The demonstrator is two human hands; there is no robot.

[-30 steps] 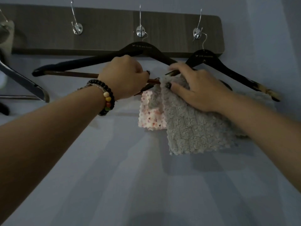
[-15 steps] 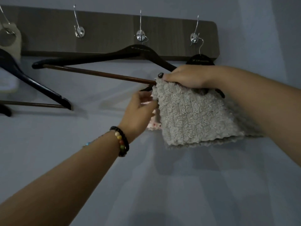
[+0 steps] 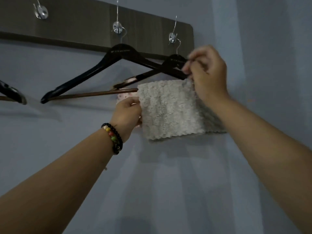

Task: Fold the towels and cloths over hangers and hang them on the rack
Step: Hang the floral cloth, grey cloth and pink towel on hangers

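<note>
A fluffy grey cloth (image 3: 168, 110) hangs folded over the bar of a black hanger (image 3: 118, 65) on the wooden wall rack (image 3: 84, 26). My left hand (image 3: 129, 110) pinches the cloth's left edge. My right hand (image 3: 208, 73) grips the cloth's top right corner, up by the arm of a second black hanger (image 3: 175, 62) that hangs on the rightmost hook. A pink dotted cloth (image 3: 124, 97) peeks out behind the grey one.
Metal hooks (image 3: 118, 27) stick out of the rack board. A third dark hanger (image 3: 11, 92) shows at the left edge. The rest is plain bluish wall (image 3: 168, 183).
The grey cloth has been spread wider along the bar. My left hand moved up to the cloth's left edge, and my right hand shifted right to its top corner.
</note>
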